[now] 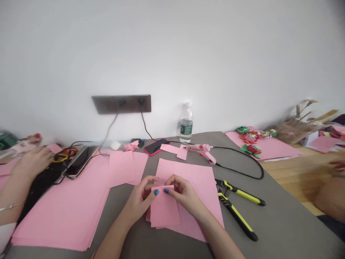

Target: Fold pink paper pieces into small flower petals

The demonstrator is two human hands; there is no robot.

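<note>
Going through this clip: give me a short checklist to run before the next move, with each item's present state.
Left hand and right hand on the folded pink paper: ok, both grip it near its top edge.
Folded layers lined up: cannot tell, fingers hide the top edge.
Folded paper over the pink sheet: ok.
Hot glue gun apart from the hands: ok.
Glue gun heated: cannot tell.
Yellow-and-black-handled shears apart from the hands: ok, lying beside the sheet.
</note>
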